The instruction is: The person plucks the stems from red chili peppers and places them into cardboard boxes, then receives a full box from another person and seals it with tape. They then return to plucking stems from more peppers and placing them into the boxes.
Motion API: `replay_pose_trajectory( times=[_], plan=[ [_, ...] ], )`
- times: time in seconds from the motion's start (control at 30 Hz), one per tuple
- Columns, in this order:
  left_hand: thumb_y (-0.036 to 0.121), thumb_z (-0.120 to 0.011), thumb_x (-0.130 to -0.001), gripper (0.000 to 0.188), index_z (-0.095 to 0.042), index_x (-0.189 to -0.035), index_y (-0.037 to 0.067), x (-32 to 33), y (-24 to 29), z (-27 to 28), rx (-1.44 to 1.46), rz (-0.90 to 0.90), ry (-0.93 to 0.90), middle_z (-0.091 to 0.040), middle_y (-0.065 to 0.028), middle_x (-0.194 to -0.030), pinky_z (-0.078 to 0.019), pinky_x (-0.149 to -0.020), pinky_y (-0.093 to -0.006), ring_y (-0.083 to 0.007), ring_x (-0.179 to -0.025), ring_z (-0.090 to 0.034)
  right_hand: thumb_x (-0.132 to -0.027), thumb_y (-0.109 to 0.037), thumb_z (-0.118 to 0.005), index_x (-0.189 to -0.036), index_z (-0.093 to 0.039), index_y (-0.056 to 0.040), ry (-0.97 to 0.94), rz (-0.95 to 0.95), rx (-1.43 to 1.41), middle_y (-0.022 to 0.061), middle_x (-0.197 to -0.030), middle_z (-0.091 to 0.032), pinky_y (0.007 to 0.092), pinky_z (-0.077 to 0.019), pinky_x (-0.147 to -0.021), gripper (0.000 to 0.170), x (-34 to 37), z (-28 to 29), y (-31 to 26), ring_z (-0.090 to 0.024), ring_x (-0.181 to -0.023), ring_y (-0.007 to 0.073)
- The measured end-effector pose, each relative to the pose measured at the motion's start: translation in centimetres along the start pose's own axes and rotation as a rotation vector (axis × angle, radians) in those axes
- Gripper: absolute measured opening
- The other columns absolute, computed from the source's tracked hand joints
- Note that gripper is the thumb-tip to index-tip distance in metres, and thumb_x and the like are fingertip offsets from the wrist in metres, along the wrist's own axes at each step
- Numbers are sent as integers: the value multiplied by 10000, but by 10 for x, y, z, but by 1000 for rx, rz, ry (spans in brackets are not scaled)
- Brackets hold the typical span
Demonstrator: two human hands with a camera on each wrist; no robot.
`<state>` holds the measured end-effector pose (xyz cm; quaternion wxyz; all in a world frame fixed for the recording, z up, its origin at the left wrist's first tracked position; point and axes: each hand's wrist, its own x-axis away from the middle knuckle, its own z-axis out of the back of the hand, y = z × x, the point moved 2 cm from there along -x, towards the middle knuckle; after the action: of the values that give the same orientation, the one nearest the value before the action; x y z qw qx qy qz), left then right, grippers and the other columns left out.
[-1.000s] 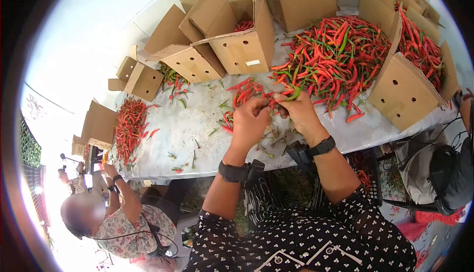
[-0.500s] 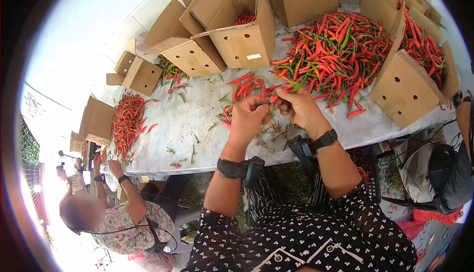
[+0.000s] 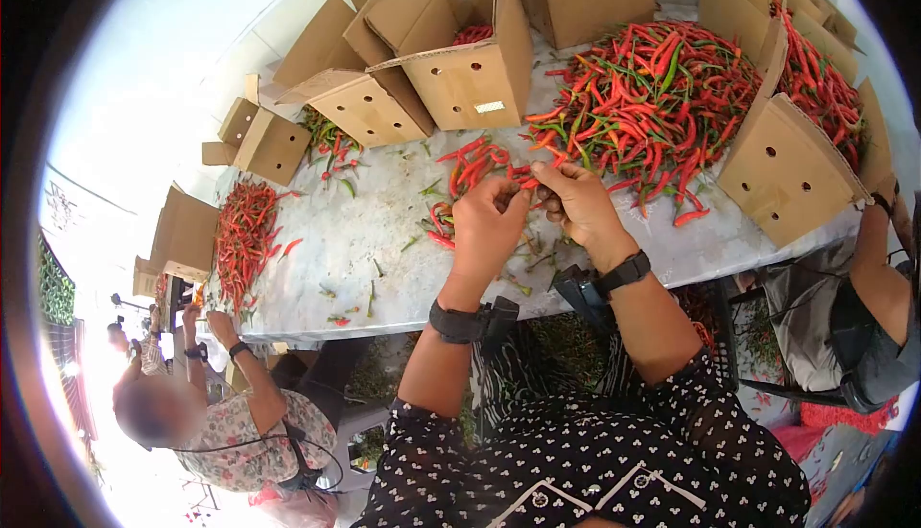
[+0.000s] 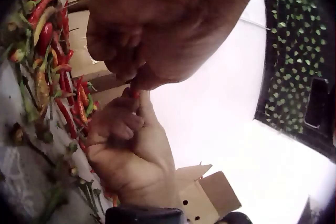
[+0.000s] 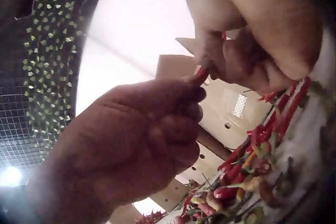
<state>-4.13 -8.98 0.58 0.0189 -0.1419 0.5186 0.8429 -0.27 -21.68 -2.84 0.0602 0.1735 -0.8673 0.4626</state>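
Both hands meet above the table's near-middle. My left hand point(image 3: 487, 226) pinches one end of a red chilli point(image 5: 200, 75) between thumb and finger. Against it, the curled fingers of my right hand point(image 3: 590, 210) hold the chilli. In the left wrist view, my left hand point(image 4: 168, 22) is above my right hand point(image 4: 134, 155), a little red showing between them. The right wrist view has my left hand point(image 5: 126, 140) below my right hand point(image 5: 262, 24). Fingers hide most of the chilli. Loose red chillies point(image 3: 470, 165) lie just beyond my hands.
A large chilli heap point(image 3: 652, 106) lies at back right beside a filled carton point(image 3: 782, 178). More cartons point(image 3: 470, 87) line the back. A smaller heap point(image 3: 247, 240) is at left, near another person point(image 3: 254, 413). Green stems point(image 3: 372, 298) dot the table point(image 3: 317, 274). Another person's arm point(image 3: 878, 269) is at right.
The green-ended chilli at my right fingertips no longer shows there. My hands stay close together, with fingers shifted slightly. At the right edge, another person's arm has come further into view.
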Motion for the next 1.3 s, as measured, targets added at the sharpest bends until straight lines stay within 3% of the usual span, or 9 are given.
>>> replay_pose_trajectory(
  times=[0.27, 0.37, 0.43, 0.47, 0.53, 0.83, 1.07, 1.13, 1.3],
  plan=[
    [62, -597, -723, 98, -585, -754, -30, -1, -4, 0, -231, -153, 88, -565, -105, -575, -449, -516, -279, -158, -525, -559, -802, -281, -657, -725, -548, -108, 45, 36, -46, -17, -587, -491, 202, -297, -393, 219, -1, 5, -4, -409, -448, 61],
    [127, -610, -746, 144, -616, -780, -13, -7, -4, 12, -66, -110, -49, -562, -56, -572, -423, -495, -248, -65, -500, -486, -825, -300, -622, -707, -545, -104, 126, 97, -177, -12, -577, -485, 213, -308, -393, 241, -1, 13, -16, -421, -456, 76],
    [169, -608, -751, 157, -620, -769, 14, -17, 4, 18, -375, -52, -538, -580, -102, -608, -442, -524, -305, -157, -521, -547, -859, -270, -558, -733, -538, -87, 126, 131, -232, 11, -605, -503, 241, -345, -426, 223, -10, 27, -13, -457, -499, 108],
    [169, -608, -751, 157, -620, -769, 14, -23, 1, 16, -377, -52, -539, -580, -102, -608, -442, -524, -305, -157, -521, -547, -865, -240, -533, -751, -534, -79, 113, 143, -277, 22, -633, -515, 255, -360, -448, 197, -9, 28, -15, -470, -521, 122],
    [154, -576, -725, 109, -604, -747, 51, -38, -2, 11, -532, -446, -264, -582, -118, -748, -467, -597, -386, -270, -673, -591, -871, -188, -480, -804, -526, -67, 96, 132, -316, 41, -706, -535, 286, -386, -498, 146, -10, 29, -17, -496, -578, 154],
    [103, -554, -699, 95, -603, -742, 35, -72, -38, -25, -978, -393, -332, -563, -170, -851, -480, -648, -410, -327, -770, -584, -850, -208, -542, -841, -563, -92, 94, 128, -110, -10, -685, -518, 245, -348, -464, 118, -14, 30, -13, -475, -560, 95],
    [157, -595, -719, 164, -593, -794, 12, -57, -24, -4, -528, -271, -266, -566, -169, -839, -459, -678, -411, -330, -798, -577, -787, -176, -620, -813, -589, -93, 82, 152, 30, -41, -638, -513, 208, -329, -438, 92, -10, 20, -12, -439, -506, 51],
    [179, -606, -730, 200, -585, -843, 16, -49, -11, 0, -327, -115, -389, -569, -165, -838, -446, -691, -404, -327, -796, -570, -776, -165, -634, -869, -614, -74, 4, 172, 114, -48, -634, -509, 204, -320, -439, 132, -7, 13, -12, -422, -505, 41],
    [162, -601, -739, 188, -590, -866, 24, -46, 1, -5, -347, -293, -376, -579, -160, -841, -445, -696, -388, -320, -784, -571, -768, -164, -650, -898, -614, -38, -7, 191, 206, -50, -628, -503, 191, -295, -440, 184, -7, 11, -9, -402, -505, 31]
  ],
)
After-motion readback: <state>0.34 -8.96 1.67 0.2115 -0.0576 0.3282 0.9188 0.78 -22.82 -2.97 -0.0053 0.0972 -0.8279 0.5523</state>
